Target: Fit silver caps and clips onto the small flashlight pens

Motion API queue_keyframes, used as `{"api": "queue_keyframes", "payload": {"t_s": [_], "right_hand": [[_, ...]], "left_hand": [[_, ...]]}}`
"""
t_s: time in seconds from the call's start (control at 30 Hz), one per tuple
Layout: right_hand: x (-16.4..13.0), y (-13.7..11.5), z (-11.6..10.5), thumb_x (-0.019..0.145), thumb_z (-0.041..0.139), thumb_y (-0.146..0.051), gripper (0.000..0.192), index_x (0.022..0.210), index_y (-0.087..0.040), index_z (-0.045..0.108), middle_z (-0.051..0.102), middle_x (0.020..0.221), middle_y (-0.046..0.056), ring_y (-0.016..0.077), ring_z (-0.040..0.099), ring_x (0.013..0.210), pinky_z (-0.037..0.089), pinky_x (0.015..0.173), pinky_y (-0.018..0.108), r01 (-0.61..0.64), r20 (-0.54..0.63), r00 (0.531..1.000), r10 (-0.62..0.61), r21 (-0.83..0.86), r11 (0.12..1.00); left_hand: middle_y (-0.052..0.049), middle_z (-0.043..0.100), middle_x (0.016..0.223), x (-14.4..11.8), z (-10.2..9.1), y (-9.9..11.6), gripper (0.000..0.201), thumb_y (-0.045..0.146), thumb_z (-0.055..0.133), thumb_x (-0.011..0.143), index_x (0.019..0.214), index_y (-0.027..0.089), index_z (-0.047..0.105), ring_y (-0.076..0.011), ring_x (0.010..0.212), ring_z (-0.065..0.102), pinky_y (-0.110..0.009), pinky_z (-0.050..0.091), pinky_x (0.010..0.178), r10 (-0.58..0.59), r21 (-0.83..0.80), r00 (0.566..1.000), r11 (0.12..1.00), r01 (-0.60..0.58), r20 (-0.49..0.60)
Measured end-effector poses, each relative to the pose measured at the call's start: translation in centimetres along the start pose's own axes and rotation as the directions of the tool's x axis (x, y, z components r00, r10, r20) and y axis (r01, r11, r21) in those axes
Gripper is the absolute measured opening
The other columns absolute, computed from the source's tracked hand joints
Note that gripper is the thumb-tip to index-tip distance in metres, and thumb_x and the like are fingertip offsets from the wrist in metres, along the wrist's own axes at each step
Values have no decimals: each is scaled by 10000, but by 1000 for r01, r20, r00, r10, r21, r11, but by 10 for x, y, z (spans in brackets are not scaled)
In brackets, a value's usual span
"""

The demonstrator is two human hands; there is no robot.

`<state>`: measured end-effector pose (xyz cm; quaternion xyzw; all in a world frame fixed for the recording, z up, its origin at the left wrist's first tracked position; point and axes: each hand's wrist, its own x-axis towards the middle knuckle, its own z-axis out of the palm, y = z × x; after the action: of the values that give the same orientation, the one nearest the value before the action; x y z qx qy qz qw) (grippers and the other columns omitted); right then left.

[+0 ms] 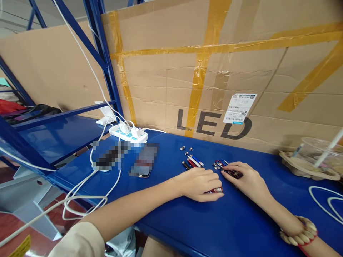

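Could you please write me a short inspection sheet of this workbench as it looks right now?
Surface: blue metal shelf top.
Job's things: small red, blue and black tubes; three tiny silver caps behind them.
Clutter: clear cup with straw on a tray, far right.
Grippers: left hand closed on a red tube; right hand resting on a dark pile.
Cables: white leads from a power strip.
Surroundings: taped cardboard box marked LED.

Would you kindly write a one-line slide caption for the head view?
Left hand on a red pen, right hand on small pens on blue table.
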<state>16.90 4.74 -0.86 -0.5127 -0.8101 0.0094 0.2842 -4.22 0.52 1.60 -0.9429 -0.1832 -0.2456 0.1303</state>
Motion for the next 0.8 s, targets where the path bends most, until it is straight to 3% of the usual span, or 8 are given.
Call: {"api": "queue_keyframes", "payload": {"t_s": [0.2, 0.37, 0.8], "right_hand": [[1, -3, -1, 723, 565, -398, 185, 750, -243, 664, 680, 838, 22, 221, 625, 796, 502, 661, 335, 7, -70, 998, -2, 62, 998], [1, -14, -3, 717, 555, -384, 190, 705, -208, 625, 689, 750, 24, 187, 652, 671, 518, 610, 283, 47, -179, 984, -22, 140, 989], [-15, -40, -7, 815, 539, -265, 112, 871, -199, 610, 667, 748, 21, 141, 633, 643, 525, 589, 241, 394, -228, 907, -355, 159, 905]], "left_hand": [[-24, 541, 628, 0, 2, -1, 327, 345, 330, 890, 692, 153, 504, -137, 628, 516, -264, 381, 555, 13, 38, 1000, 999, -13, 6], [-14, 530, 610, -1, 2, -1, 339, 353, 329, 886, 675, 153, 503, -126, 594, 505, -256, 366, 527, -7, 70, 998, 997, 11, -58], [-1, 518, 558, -4, 5, -4, 313, 317, 366, 865, 637, 156, 509, -113, 549, 498, -236, 371, 502, -62, 115, 987, 990, 79, -147]]}}
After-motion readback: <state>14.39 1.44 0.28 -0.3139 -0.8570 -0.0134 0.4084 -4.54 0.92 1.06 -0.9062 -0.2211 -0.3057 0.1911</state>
